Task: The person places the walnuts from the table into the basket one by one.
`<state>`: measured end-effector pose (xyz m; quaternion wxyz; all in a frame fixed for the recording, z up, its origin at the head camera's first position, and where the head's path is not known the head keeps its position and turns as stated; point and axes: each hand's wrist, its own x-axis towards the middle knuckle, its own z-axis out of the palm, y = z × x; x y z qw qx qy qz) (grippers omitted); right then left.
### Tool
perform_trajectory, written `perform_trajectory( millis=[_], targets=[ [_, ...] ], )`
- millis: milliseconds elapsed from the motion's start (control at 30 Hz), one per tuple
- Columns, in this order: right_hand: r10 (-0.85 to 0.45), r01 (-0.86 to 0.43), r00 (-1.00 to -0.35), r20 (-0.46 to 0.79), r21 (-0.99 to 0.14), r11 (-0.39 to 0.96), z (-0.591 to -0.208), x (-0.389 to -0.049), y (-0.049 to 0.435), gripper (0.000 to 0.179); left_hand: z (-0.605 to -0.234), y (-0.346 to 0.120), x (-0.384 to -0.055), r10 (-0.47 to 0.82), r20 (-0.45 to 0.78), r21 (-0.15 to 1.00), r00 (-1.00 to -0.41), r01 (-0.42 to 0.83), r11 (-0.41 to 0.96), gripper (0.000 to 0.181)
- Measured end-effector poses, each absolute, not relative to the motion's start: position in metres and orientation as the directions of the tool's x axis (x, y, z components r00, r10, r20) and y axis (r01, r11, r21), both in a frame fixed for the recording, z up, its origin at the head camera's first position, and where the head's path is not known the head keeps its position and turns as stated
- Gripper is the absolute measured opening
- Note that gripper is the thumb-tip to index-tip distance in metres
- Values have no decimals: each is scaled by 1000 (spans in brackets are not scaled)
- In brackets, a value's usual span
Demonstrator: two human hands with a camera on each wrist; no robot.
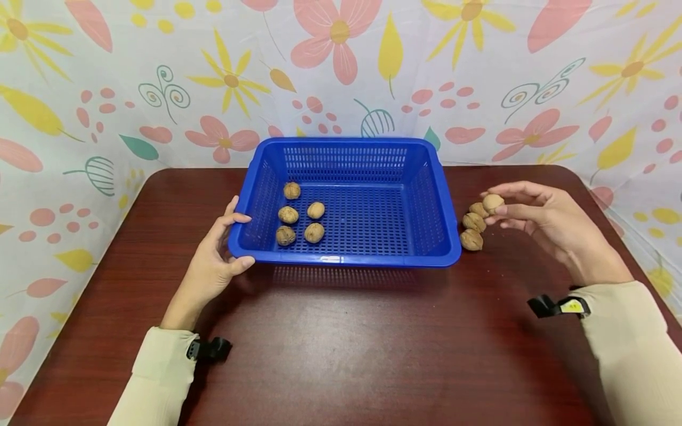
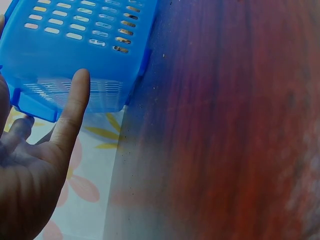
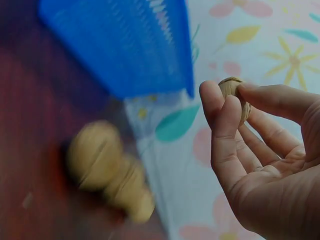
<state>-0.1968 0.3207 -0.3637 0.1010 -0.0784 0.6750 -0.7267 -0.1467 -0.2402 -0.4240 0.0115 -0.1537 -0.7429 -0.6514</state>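
Note:
A light walnut (image 1: 493, 204) is pinched between the thumb and fingertips of my right hand (image 1: 549, 222), raised beside the basket's right side. In the right wrist view the walnut (image 3: 232, 92) shows partly behind the fingers. Below it lie three walnuts (image 1: 472, 239) in a row on the table. My left hand (image 1: 213, 257) holds the blue plastic basket (image 1: 346, 260) by its left front corner, one finger over the side rim and the thumb at the front. Several walnuts (image 1: 314, 232) rest on the left part of the basket's floor.
The dark reddish-brown table (image 1: 341, 355) stretches in front of the basket. A white floral cloth (image 1: 341, 77) hangs behind the table and along both sides. Black straps with small devices (image 1: 208, 349) sit on both wrists.

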Motion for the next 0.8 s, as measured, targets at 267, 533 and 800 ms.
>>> perform_trajectory(
  millis=[267, 533, 800],
  targets=[
    [-429, -9, -899, 85, -984, -176, -317, -221, 272, 35, -425, -241, -147, 218, 216, 965, -952, 242, 100, 61],
    [-467, 17, -883, 41, -993, -119, -289, -255, 211, 26, -424, -241, -146, 212, 214, 965, -953, 240, 106, 61],
    [-478, 89, -877, -45, -994, -70, -299, -293, 153, 24, -422, -238, -147, 210, 208, 965, -955, 236, 117, 63]
  ],
)
